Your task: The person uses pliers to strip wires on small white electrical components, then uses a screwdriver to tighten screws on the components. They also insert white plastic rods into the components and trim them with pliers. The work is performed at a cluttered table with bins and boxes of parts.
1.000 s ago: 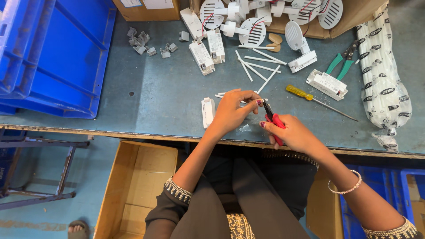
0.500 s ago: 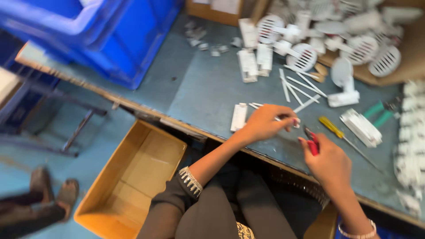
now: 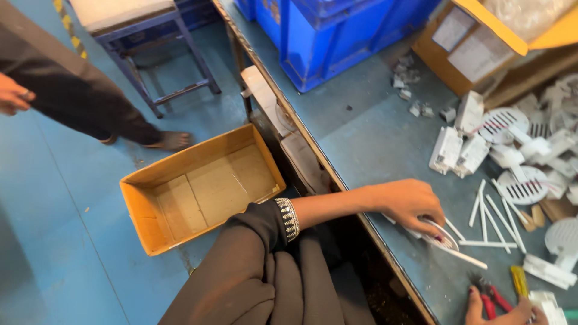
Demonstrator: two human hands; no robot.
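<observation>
L hand (image 3: 412, 207) now pressed flat on a white round part (image 3: 442, 236) w/ thin rods at the bench edge — before it was pinching them up. R hand (image 3: 500, 307) closed around red pliers (image 3: 490, 298), lower down — work paused, view swung left.
</observation>
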